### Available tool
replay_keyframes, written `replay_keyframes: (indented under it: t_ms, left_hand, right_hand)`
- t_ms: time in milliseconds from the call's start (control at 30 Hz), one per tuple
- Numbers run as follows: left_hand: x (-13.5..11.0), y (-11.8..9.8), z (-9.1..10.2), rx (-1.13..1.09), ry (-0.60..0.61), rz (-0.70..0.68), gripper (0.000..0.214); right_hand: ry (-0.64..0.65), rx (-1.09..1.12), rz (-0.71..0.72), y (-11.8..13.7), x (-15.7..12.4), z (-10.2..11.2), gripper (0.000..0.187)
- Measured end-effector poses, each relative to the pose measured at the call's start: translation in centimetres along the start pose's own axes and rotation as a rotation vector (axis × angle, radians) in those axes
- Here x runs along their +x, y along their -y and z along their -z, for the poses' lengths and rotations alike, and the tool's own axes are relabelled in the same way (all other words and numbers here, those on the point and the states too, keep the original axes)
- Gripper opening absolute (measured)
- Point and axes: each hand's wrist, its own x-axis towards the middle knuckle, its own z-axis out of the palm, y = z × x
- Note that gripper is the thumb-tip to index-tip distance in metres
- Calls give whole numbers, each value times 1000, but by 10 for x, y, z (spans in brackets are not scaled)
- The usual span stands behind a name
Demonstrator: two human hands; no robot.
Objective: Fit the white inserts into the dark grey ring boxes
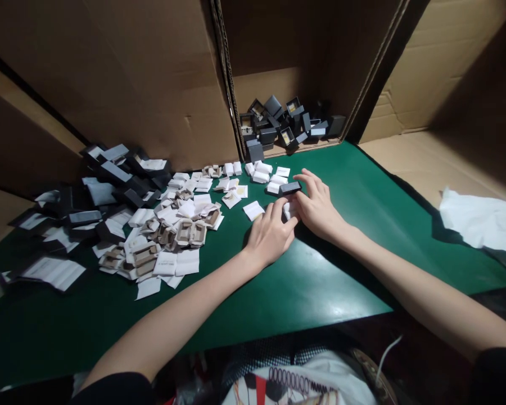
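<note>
Near the middle of the green table my two hands are close together. My left hand (271,233) has its fingers bent and drawn in at a small white folded card piece (289,210), which is partly hidden by both hands. My right hand (318,207) is on the other side of that piece, its thumb by it and its other fingers apart and reaching forward. Just in front of the thumb lies a small black box (289,188); whether the right hand touches it is hard to see. Several white folded pieces (261,176) lie beyond, and a flat white one (253,210) is left of them.
A heap of white and brown card inserts (181,225) spreads over the left half of the table, beside black boxes (122,174). More small black boxes (274,126) fill the front of an open cardboard carton (265,84). At right, white paper (480,219) hangs over cardboard.
</note>
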Motion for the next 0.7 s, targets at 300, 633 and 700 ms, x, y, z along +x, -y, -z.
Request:
replay_keyframes:
  t_ms: [300,633,700]
  left_hand:
    - [-2,1,0,34,30,-7,32]
    - [-1,0,3,66,44,-16,38]
    - [-1,0,3,69,46,-27,38]
  right_hand:
    - [-75,-8,95,-11,-4,14,16]
    - [29,-207,144,-10,-1,19,16]
    - [48,-241,159,-10,0,18,17]
